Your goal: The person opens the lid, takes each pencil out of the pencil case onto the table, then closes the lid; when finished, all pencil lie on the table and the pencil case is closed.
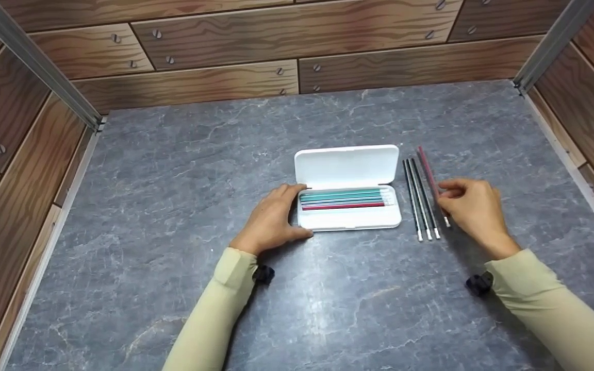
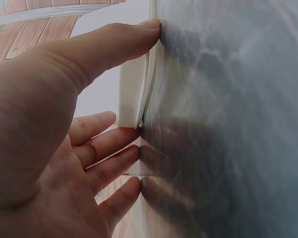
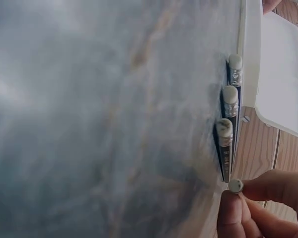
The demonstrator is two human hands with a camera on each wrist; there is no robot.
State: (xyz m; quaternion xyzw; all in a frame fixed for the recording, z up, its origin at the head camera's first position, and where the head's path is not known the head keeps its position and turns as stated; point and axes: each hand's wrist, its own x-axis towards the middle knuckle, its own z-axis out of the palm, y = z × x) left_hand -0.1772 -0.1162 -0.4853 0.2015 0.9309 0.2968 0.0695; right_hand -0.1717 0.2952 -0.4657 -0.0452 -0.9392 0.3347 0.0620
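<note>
A white pencil case lies with its lid raised at the back. Inside it are several pencils, teal, blue and red. My left hand holds the case's left end, thumb at the front edge and fingers toward the back corner. To the right of the case, my right hand pinches a red pencil between thumb and fingers. Its white eraser end shows at the fingertips in the right wrist view. Three dark pencils lie side by side between the case and that hand, erasers toward me.
The grey marbled tabletop is bounded by wood-patterned panels at the back and both sides. Metal posts stand at the back corners.
</note>
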